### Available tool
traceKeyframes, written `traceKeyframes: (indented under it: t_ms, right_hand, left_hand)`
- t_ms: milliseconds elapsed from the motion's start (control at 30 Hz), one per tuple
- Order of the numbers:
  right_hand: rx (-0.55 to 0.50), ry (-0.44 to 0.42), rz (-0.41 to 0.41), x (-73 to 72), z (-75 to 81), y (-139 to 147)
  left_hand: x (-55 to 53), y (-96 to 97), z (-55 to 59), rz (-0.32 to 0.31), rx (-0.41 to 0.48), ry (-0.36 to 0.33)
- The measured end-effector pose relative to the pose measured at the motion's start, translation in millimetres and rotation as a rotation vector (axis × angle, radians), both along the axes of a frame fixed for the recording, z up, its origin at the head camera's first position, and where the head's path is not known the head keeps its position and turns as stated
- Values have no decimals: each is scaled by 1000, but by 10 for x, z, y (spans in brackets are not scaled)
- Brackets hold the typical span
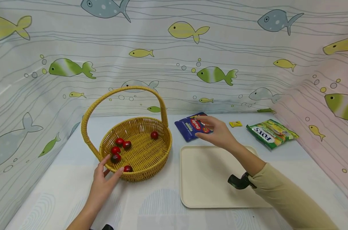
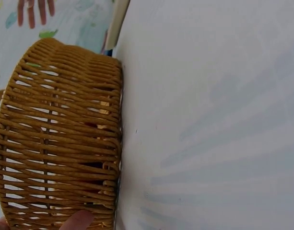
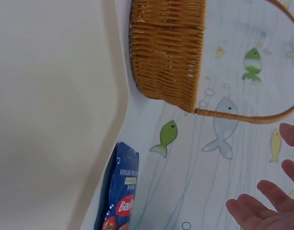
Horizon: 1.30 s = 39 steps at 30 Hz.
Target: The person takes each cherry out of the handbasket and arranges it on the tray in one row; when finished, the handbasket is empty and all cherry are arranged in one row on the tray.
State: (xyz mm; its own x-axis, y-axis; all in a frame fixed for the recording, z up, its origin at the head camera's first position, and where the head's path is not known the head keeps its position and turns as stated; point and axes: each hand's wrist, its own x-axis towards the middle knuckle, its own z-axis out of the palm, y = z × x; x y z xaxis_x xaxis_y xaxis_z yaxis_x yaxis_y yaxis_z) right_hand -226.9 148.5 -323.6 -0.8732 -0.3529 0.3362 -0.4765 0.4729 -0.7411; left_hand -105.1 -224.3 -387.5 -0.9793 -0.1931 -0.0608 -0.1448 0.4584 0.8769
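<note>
Touching the near left side of the basket [image 1: 160,165] with the left hand [image 1: 103,182], with fingers and thumb spread against rim and wall. Holding the right hand [image 1: 218,132] in the air over the far edge of the tray [image 1: 204,179], with fingers loosely extended and parted from the thumb, near the blue pouch [image 1: 185,132].

As for the basket, stands upright on the left of the desk [image 1: 162,220] with its handle [image 1: 133,87] up. Carries six red fruits [image 1: 119,141]: five toward the left and near side, one apart at the far right.

Then right to the tray, flat on the desk beneath the right forearm. Beyond it, to the blue pouch, partly hidden by the right hand in the head view. Farther right, past a small yellow sachet [image 1: 235,124], to a green pack [image 1: 271,134] lying aslant. Behind, up to a wall [image 1: 168,67] printed with fish.
</note>
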Motion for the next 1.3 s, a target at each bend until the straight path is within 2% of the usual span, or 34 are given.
traceKeyframes:
  t_ms: [167,300,600,833,1067,1300]
  right_hand:
    - [0,-33,47,-66,36,-176]
    - [-3,-96,73,-116,79,-317]
    - [-29,-202,195,-236,135,-652]
    - [-2,-241,271,-296,137,-946]
    - [52,-289,271,-371,175,-1229]
    - [-16,-354,304,-510,199,-1440]
  left_hand:
    - [5,-8,0,-8,12,3]
    - [4,-8,-3,-11,15,12]
    - [3,6,-5,-12,8,28]
    - [-7,3,-15,8,8,15]
    - [-1,-2,-11,11,5,11]
    - [-26,14,-4,12,16,0]
